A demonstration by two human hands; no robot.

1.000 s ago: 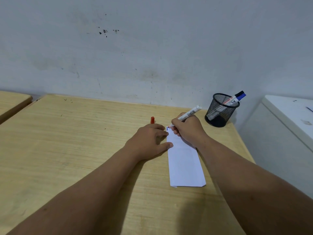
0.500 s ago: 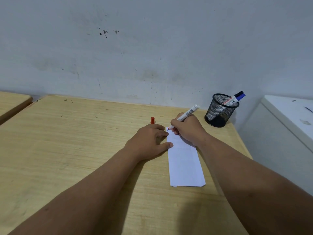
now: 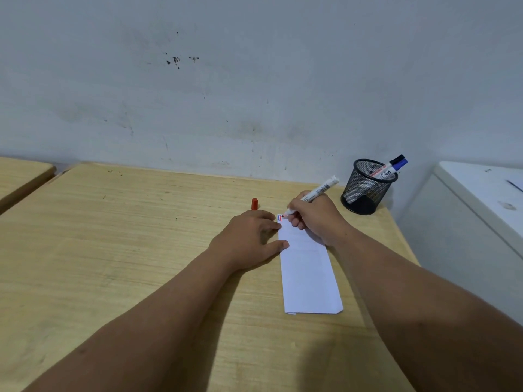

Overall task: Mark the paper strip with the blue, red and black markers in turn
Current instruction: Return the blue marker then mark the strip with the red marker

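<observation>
A white paper strip [image 3: 308,275] lies lengthwise on the wooden desk [image 3: 113,250]. My right hand [image 3: 317,219] grips the red marker [image 3: 317,192], its tip touching the strip's far left corner, where a blue line and a red line show. My left hand [image 3: 249,239] rests flat beside the strip, fingertips and thumb pressing its left edge. The red cap [image 3: 254,204] stands on the desk just beyond my left hand. The blue marker [image 3: 392,166] and a black-capped one stick out of a black mesh cup [image 3: 365,190].
The mesh cup stands at the desk's far right corner by the grey wall. A white cabinet [image 3: 481,199] sits to the right of the desk. Another wooden desk [image 3: 19,174] is at far left.
A red line has appeared under the blue one at the strip's far corner. My right hand has shifted slightly with the marker. My left hand has stayed put.
</observation>
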